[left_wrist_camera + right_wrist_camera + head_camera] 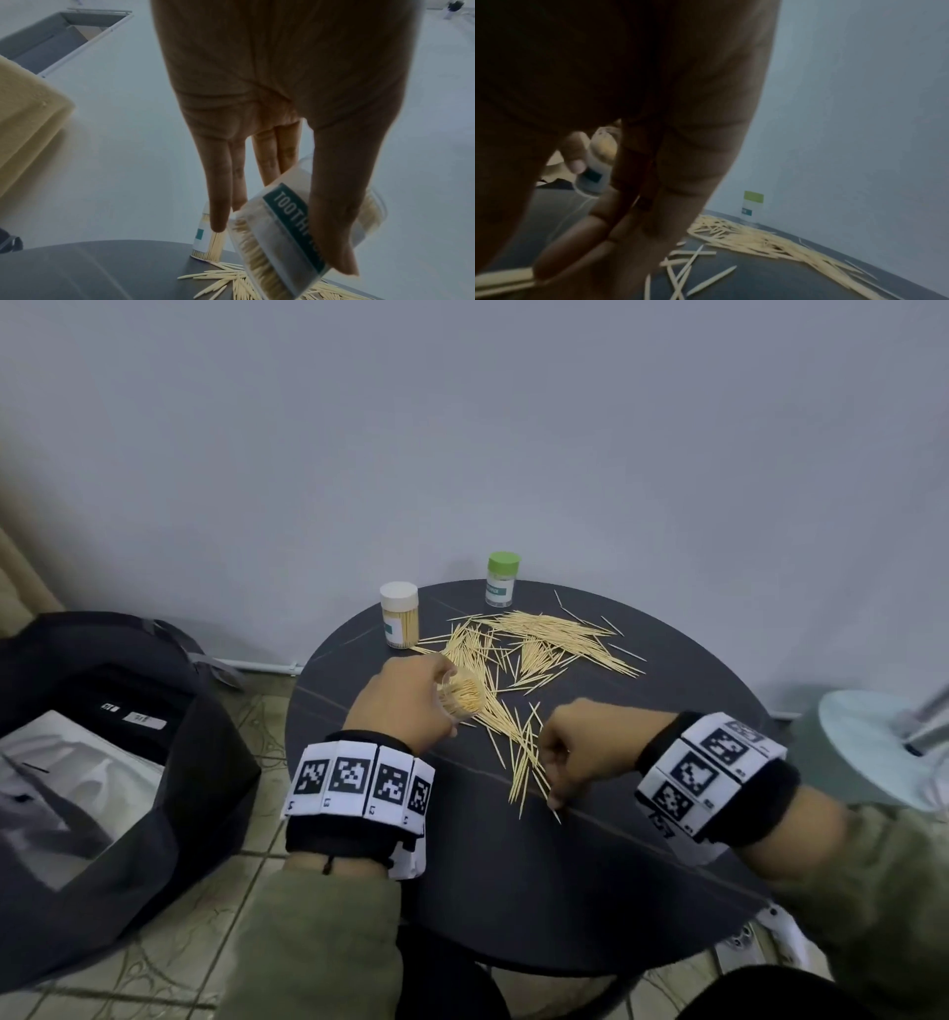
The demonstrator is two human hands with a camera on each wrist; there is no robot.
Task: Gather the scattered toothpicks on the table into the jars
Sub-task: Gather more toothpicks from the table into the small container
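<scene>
My left hand (411, 701) grips an open clear jar (461, 697) partly full of toothpicks, tilted above the round dark table (590, 891); its teal label (290, 221) shows in the left wrist view. My right hand (570, 752) is curled low over the table and pinches toothpicks (552, 801) at the near end of the scatter. Loose toothpicks (544, 644) lie spread across the middle and back of the table (765, 241). A white-lidded jar (399, 614) full of toothpicks and a green-lidded jar (501, 580) stand at the back.
A dark open bag (102, 762) sits on the floor to the left of the table. A pale round stand base (883, 742) is on the right. The grey wall rises right behind the table. Tiled floor (169, 942) lies below.
</scene>
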